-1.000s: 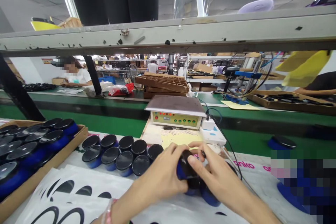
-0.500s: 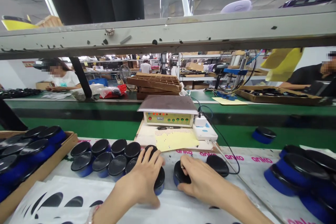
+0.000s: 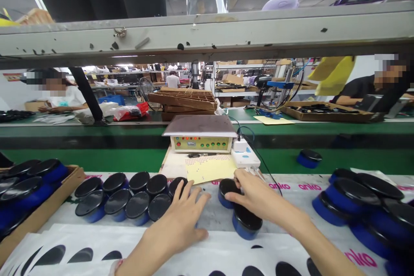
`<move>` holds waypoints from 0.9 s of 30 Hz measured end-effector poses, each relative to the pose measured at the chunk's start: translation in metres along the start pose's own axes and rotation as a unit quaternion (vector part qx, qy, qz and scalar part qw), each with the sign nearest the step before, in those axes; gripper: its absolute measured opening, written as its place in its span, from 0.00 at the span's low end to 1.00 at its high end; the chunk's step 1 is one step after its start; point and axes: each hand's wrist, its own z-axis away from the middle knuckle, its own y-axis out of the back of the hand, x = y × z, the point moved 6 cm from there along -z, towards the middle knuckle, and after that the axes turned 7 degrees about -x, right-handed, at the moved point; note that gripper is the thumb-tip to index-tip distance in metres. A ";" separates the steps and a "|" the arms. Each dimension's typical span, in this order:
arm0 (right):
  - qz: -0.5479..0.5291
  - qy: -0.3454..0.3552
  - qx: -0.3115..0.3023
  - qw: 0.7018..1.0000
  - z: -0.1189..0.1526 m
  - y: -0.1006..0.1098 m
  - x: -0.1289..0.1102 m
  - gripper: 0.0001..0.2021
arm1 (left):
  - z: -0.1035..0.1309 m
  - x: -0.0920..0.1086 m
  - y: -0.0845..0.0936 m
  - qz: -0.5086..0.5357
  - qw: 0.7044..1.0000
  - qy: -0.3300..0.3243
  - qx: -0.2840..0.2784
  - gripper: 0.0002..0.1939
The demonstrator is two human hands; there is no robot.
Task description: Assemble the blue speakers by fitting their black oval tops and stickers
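Observation:
My left hand (image 3: 181,215) is spread, palm down, at the right end of two rows of round blue containers with glossy black lids (image 3: 137,205). It rests over or just above the last containers and partly hides them. My right hand (image 3: 255,194) has its thumb and fingers around the top of another blue container (image 3: 225,194). Just in front of that one stands a further container (image 3: 247,223), partly under my right wrist.
An open carton of containers (image 3: 48,211) stands at the left, and piled containers (image 3: 362,207) at the right. White sheets with black ovals (image 3: 106,235) lie in front. Behind are a control box (image 3: 202,143), a socket block (image 3: 246,157) and a green belt (image 3: 129,159). People sit beyond.
My right hand has moved up and right to the container's top and back. The container that was at its right now stands nearer the front. My left hand remains spread; the view has shifted.

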 end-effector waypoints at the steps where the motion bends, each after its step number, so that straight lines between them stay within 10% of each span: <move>1: 0.000 -0.004 -0.003 1.000 0.003 0.005 0.005 0.10 | 0.000 0.001 -0.001 -0.002 1.000 -0.003 -0.001 0.32; 17: -0.005 -0.065 -0.123 0.990 0.004 0.009 0.048 0.10 | -0.025 0.036 -0.001 0.012 0.997 -0.069 0.037 0.34; 27: 0.038 -0.090 -0.059 0.993 -0.006 0.015 0.054 0.11 | -0.068 0.048 -0.006 0.058 0.993 -0.091 0.057 0.35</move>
